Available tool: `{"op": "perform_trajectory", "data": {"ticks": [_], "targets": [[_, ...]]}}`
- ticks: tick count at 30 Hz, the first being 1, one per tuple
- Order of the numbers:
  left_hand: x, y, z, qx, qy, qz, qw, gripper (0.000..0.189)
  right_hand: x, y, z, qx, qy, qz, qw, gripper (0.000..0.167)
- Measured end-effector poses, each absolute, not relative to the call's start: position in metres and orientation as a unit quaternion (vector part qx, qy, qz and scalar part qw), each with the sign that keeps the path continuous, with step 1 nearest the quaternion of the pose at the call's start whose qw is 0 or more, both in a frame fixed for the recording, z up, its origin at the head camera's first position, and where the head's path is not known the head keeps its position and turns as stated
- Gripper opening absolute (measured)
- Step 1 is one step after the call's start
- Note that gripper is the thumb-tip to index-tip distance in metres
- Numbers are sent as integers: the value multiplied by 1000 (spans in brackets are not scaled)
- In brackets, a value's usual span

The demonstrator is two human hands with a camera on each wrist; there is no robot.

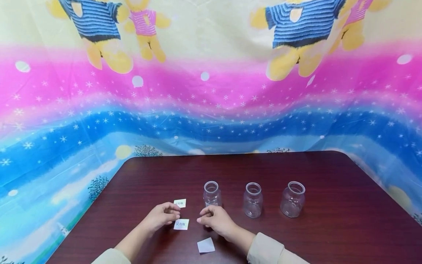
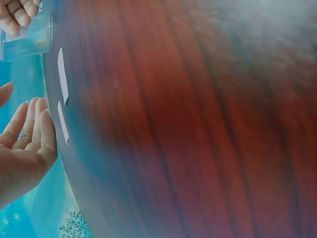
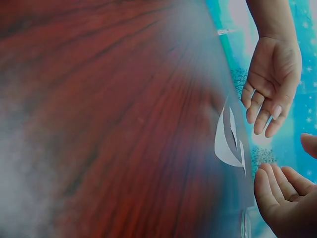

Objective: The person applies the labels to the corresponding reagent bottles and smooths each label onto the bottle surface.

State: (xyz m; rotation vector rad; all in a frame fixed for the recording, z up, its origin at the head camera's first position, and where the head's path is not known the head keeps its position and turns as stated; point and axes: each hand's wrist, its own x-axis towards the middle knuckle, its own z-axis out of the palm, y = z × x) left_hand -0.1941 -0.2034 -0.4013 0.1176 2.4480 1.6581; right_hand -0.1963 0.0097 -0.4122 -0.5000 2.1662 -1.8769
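My left hand (image 1: pixel 161 219) hovers with loosely bent fingers beside two small white labels, a far label (image 1: pixel 180 203) and a near label (image 1: pixel 181 224), both printed with dark characters. My right hand (image 1: pixel 218 222) is relaxed in front of the leftmost glass jar (image 1: pixel 211 187) and partly hides it. A white label (image 2: pixel 17 34) is on that jar in the left wrist view. Nearer the person lies a white paper square (image 1: pixel 206 245) with no print showing; the right wrist view shows it curling up from the table. Thumb and fingers stand apart on both hands, holding nothing.
A middle glass jar (image 1: pixel 253 201) and a right glass jar (image 1: pixel 292 200), both lidless, stand upright in a row with the first. The dark reddish table (image 1: pixel 329 234) has rounded far corners. A colourful printed cloth (image 1: pixel 211 91) hangs behind it.
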Motion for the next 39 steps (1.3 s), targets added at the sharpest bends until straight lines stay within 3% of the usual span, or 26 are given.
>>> {"op": "perform_trajectory", "data": {"ticks": [7, 27, 39], "targets": [[-192, -209, -407, 29, 834, 541, 103, 33, -199, -1, -417, -189, 739, -634, 127, 24], [-195, -213, -419, 52, 864, 493, 90, 29, -207, -26, -417, -260, 842, -467, 65, 22], [-193, -205, -419, 74, 891, 446, 45, 27, -205, -36, -417, -263, 908, -326, 11, 26]]}}
